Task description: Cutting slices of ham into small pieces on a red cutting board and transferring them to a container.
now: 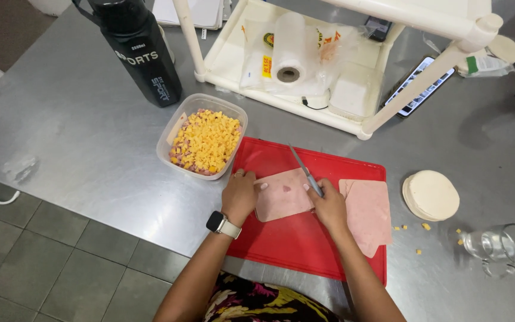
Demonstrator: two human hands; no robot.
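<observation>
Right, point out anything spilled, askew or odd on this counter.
A few yellow cheese cubes lie loose on the steel counter, right of the red cutting board and far from the tub of cubes. A glass mug lies tipped on its side nearby. Nothing looks damaged.

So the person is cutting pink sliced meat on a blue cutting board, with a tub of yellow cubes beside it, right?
Not quite: the head view shows the cutting board is red, not blue. The rest holds: the right hand holds a knife over the pink sliced meat, the left hand steadies it, and the tub of yellow cubes sits beside the board.
</observation>
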